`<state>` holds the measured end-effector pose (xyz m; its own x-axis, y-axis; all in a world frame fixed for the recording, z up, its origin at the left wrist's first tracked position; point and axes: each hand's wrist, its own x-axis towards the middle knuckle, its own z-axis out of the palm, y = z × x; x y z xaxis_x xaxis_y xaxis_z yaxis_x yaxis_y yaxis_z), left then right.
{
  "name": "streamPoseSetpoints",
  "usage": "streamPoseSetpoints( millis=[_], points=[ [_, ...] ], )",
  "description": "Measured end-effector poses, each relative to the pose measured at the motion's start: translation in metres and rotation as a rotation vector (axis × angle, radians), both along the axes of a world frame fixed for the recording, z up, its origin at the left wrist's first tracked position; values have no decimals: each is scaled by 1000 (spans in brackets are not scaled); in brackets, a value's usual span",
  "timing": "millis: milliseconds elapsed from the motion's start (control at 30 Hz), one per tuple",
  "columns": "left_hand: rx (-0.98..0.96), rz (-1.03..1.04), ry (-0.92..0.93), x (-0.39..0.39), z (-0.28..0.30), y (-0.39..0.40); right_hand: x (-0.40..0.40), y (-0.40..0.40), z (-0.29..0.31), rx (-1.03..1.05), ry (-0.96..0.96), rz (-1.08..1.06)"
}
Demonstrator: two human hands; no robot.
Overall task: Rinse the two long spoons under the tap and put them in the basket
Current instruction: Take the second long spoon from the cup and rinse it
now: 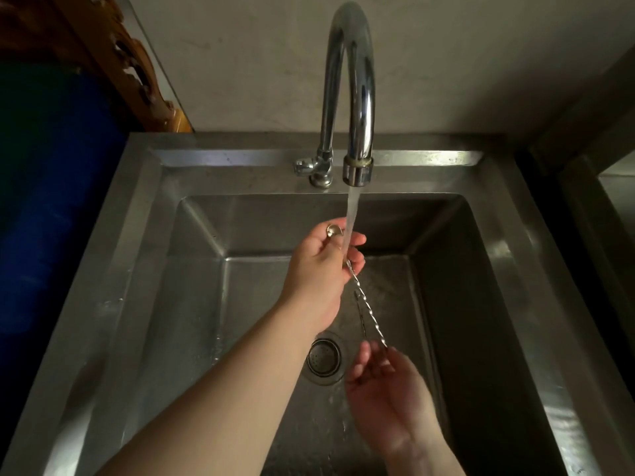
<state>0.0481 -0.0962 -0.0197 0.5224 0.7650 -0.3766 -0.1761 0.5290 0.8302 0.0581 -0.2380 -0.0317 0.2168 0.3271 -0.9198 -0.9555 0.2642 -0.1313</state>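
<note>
A long spoon with a twisted metal handle (368, 304) runs diagonally over the steel sink. My left hand (319, 266) grips its upper end, and the small round bowl (333, 230) shows above my fingers, right beside the running water (352, 214). The stream from the curved chrome tap (357, 97) falls onto my left fingers and the handle. My right hand (388, 389) pinches the lower end of the handle. A second thin twisted line (361, 317) lies just under the handle; I cannot tell whether it is the other spoon or a reflection. No basket is in view.
The deep steel sink (137, 235) has a round drain strainer (324, 360) between my forearms. The tap's lever (304, 165) sits at the back rim. A carved wooden piece (137, 70) and a blue object (51, 201) stand to the left.
</note>
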Motion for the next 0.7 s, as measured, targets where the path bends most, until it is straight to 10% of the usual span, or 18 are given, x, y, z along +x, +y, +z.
streamPoseSetpoints(
  millis=[100,200,300,700],
  points=[
    [118,-28,16,0,3,3,-11,3,-2,-222,-167,379],
    [214,-106,3,0,13,6,-12,7,4,-543,-920,784],
    [274,-186,-47,-3,22,10,-4,25,11,-454,-1467,749],
    [297,-65,-196,-18,56,31,26,84,33,71,-1450,599]
  ],
)
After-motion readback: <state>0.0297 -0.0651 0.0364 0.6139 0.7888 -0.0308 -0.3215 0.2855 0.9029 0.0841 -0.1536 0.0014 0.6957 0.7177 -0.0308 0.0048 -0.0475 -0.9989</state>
